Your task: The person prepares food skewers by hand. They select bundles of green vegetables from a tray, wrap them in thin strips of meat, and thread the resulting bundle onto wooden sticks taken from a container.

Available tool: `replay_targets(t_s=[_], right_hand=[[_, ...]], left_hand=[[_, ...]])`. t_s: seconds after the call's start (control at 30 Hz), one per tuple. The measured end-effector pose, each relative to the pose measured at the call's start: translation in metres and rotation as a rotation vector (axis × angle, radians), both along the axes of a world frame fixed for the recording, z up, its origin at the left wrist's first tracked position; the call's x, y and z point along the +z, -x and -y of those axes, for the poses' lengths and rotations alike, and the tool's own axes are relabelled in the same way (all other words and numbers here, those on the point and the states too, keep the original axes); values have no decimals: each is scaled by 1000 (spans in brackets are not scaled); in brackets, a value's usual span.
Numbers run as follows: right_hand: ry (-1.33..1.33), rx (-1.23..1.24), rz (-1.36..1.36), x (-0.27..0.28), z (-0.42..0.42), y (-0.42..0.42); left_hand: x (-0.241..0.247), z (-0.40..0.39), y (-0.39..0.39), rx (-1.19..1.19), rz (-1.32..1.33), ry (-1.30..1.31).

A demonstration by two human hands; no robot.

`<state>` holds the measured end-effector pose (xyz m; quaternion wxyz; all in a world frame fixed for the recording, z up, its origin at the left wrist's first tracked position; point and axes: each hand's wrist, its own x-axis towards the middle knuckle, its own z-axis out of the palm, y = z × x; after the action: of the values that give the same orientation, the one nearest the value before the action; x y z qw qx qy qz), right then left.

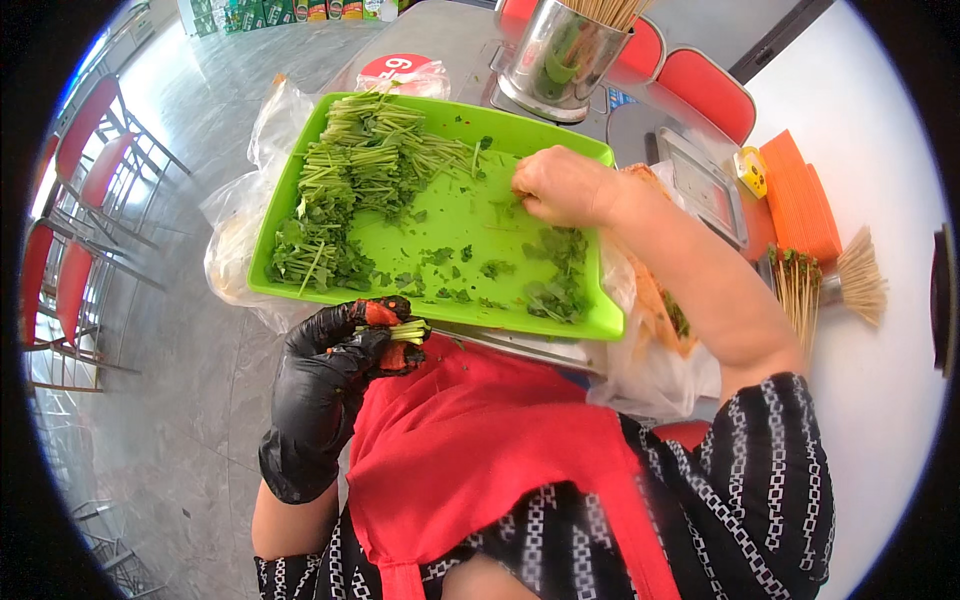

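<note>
My left hand (330,382), in a torn or food-smeared black glove with red patches at the fingertips, is closed on a small bundle of green stems (407,331) just off the near edge of a lime-green plastic tray (450,307). Bare and curled, my right hand (559,187) hovers over the tray's right part; a small reddish-brown bit shows at its fingertips, too hidden to name. Cut leafy herb stems, like cilantro (375,150), lie piled along the tray's left side. Loose leaves (555,296) gather near its right end.
Beyond the tray stands a steel container (559,60) with wooden skewers (604,11). At right are a plastic bag with orange-red food (652,285), a metal tray (701,184), herb-tipped skewers (795,292) and a bundle of bare skewers (861,274). Clear plastic bags (232,247) lie left.
</note>
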<state>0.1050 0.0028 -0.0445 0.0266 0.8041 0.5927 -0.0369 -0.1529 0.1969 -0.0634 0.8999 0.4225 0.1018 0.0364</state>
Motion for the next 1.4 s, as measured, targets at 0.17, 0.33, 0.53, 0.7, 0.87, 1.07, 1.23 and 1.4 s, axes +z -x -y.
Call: replay_targets(t_s=[0.17, 0.33, 0.53, 0.7, 0.87, 1.07, 1.23, 1.4], right_hand=[[-129, -204, -216, 12, -1, 31], [-131, -198, -136, -2, 2, 41], [-152, -180, -155, -2, 6, 39], [-151, -117, -81, -9, 6, 38], [-64, -112, -72, -5, -1, 34], [-123, -191, -167, 0, 3, 34], [-257, -289, -345, 18, 8, 52], [-459, -130, -450, 65, -2, 114]], left_hand=[[1, -1, 1, 9, -16, -22], [0, 0, 1, -2, -1, 1], [4, -1, 2, -29, 21, 98], [0, -2, 2, -44, -4, 99], [4, 4, 0, -23, 5, 49], [1, 6, -2, -48, -7, 59], [10, 11, -7, -36, -138, -23], [8, 29, -17, 2, -106, -42]])
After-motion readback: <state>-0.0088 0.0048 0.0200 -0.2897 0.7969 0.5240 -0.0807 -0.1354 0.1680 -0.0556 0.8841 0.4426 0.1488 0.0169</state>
